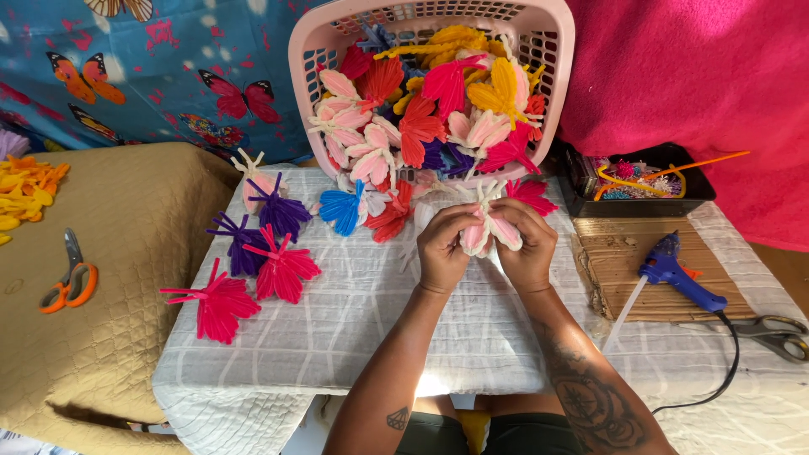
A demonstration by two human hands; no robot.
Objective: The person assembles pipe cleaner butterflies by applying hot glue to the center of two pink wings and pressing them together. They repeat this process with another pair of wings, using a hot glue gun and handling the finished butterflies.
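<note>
Both hands close around a pale pink-and-white pipe-cleaner butterfly [487,226] above the cloth-covered table [354,337], the left hand [442,247] pinching one wing side and the right hand [527,244] gripping the other, fingers curled tight on the fuzzy wire. Shaping such a piece well likely calls for small, even bends near the body, with the wings kept flat and matched.

A tipped pink laundry basket [556,50] spills finished butterflies in red, yellow, pink and purple just behind the hands, crowding the work spot. More lie to the left: a blue butterfly [341,208], purple butterflies [261,223] and magenta butterflies [249,286]. To the right a blue glue gun [678,278] rests on a cardboard sheet [624,253], its cord trailing toward the table edge beside grey scissors [779,333]. A black tray [640,181] of scraps sits beyond; orange-handled scissors [72,282] lie well apart on the tan quilt [126,236].
</note>
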